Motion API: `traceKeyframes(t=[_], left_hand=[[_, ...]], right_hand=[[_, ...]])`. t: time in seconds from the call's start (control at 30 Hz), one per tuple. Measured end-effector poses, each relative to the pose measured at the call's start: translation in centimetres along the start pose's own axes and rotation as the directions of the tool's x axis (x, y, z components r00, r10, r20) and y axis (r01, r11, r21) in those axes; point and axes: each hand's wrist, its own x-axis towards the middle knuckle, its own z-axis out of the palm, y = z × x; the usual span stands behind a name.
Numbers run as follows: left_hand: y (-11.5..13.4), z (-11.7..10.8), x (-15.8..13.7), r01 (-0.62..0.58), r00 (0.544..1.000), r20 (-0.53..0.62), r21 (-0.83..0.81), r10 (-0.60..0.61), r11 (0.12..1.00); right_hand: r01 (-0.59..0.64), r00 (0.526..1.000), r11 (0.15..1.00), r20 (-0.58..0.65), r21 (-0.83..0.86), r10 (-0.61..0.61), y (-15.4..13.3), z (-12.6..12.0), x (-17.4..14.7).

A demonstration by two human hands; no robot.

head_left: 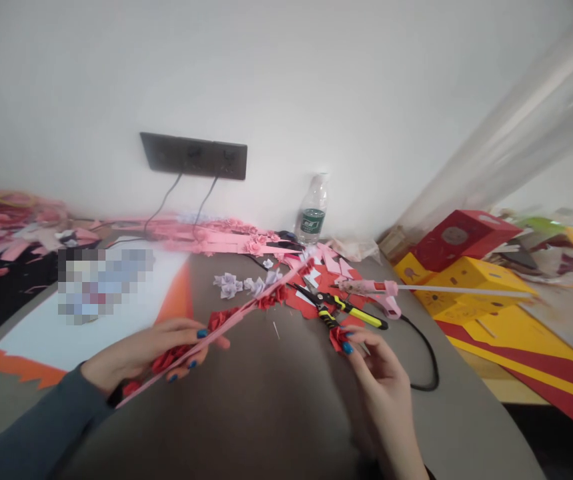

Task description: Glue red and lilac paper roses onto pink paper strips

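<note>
My left hand (179,347) is closed round a long pink paper strip (239,317) that slants up to the right. Several red paper flowers (273,297) sit along this strip. Between thumb and fingertips, my right hand (379,373) pinches a single red paper flower (337,339), held apart from the strip. Just beyond it lie pliers (351,309) with yellow and black handles. A pink glue gun (371,288) rests behind them, a white glue stick (461,290) jutting from its back. Pale lilac paper flowers (229,285) lie on the table behind the strip.
A plastic bottle (312,210) stands by the wall, beside a pile of pink paper strips (216,238). White paper (131,340) over orange sheets lies at left. Red and yellow boxes (466,237) stand at right. The glue gun's black cord (433,360) loops over the table's right side.
</note>
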Motion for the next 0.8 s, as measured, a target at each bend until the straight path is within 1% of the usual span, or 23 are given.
traceKeyframes(t=[0.07,0.2,0.3,0.33,0.4,0.47,0.6,0.67,0.8], left_hand=[[-0.6,0.1,0.2,0.052,0.998,0.044,-0.056,-0.050,0.997],[-2.3,-0.1,0.6,0.141,0.970,0.214,-0.120,-0.113,0.983],[-3.6,0.0,0.6,0.170,0.943,0.310,-0.135,-0.122,0.976],[-4.0,0.1,0.5,0.168,0.939,0.323,-0.134,-0.117,0.977],[-4.5,0.3,0.2,0.172,0.941,0.312,-0.108,-0.131,0.979],[-4.9,0.4,0.0,0.208,0.941,0.288,-0.069,-0.180,0.976],[-5.5,0.2,0.3,0.321,0.905,0.306,-0.030,-0.297,0.947],[-5.7,0.3,0.5,0.320,0.903,0.308,-0.022,-0.299,0.947],[-5.2,1.1,0.3,0.266,0.934,0.241,0.018,-0.262,0.964]], right_hand=[[0.033,0.999,0.999,0.012,-0.006,-0.033,-0.3,0.1,0.4],[0.054,0.998,0.999,0.011,0.001,-0.054,-0.7,0.6,1.0],[0.034,0.999,0.999,-0.002,-0.020,-0.034,-1.0,0.7,1.3],[0.024,1.000,0.999,-0.010,-0.040,-0.024,-1.0,0.6,1.5],[0.014,0.999,0.996,-0.037,-0.091,-0.017,-0.8,0.4,1.9],[0.009,0.998,0.988,-0.055,-0.151,-0.018,-0.2,-0.1,2.4],[0.001,1.000,0.961,-0.010,-0.278,-0.004,1.4,-0.9,3.7],[0.026,0.999,0.944,0.028,-0.329,-0.018,1.9,-1.0,4.4],[0.129,0.989,0.924,0.108,-0.360,-0.096,2.3,-0.5,5.2]])
